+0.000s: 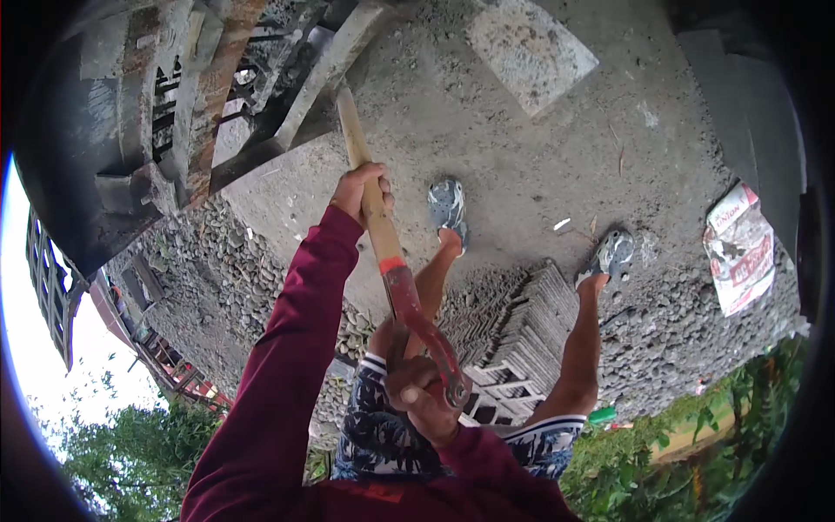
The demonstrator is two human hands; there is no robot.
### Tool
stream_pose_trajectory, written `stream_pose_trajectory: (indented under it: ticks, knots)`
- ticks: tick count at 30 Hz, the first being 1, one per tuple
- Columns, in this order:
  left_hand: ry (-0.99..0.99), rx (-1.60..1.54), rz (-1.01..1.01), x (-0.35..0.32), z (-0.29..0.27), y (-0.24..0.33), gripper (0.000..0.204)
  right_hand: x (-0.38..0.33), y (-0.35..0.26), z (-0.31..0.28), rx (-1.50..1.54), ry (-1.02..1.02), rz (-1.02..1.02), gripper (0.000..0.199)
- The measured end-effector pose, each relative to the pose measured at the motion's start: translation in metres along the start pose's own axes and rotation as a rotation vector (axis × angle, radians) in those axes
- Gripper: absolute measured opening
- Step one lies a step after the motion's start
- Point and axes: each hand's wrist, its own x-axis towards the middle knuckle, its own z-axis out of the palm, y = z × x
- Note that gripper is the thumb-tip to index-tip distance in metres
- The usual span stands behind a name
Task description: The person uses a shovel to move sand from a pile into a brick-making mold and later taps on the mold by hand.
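A long shovel (376, 222) with a pale wooden shaft and a red grip end runs from my chest up toward a concrete machine. My left hand (361, 187) is wrapped around the wooden shaft halfway along. My right hand (422, 391) is closed on the red D-shaped grip (435, 348) near my body. The shovel's blade is hidden under a grey metal chute (326, 74) at the top. Both arms wear dark red sleeves. My legs in patterned shorts and grey shoes (447, 207) stand on the cement-dusted ground.
A rusty, cement-caked mixer frame (174, 104) fills the upper left. Stacked grey concrete blocks (522, 339) sit between my feet, with gravel (261, 270) around them. A crumpled cement sack (739, 248) lies at right. A pale slab (531, 52) is at top centre.
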Motion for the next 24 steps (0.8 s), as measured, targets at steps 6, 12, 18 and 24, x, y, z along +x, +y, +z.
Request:
stream_pose_trajectory:
  ticks: [6,12,18,24]
  knots:
    - [0.189,-0.010,-0.074,-0.024,0.011,-0.073,0.025,-0.079,-0.005,-0.034,0.190,0.182,0.114,0.023]
    - [0.088,0.049,-0.112,-0.027,-0.002,-0.029,0.023,-0.066,-0.009,0.022,0.378,0.176,0.143,0.017]
    - [0.065,0.125,-0.082,-0.026,-0.026,-0.043,0.026,-0.070,0.037,0.014,0.040,0.069,0.066,0.012]
    - [0.167,-0.012,-0.072,-0.021,0.004,-0.067,0.024,-0.081,0.004,-0.029,0.172,0.230,0.170,0.020]
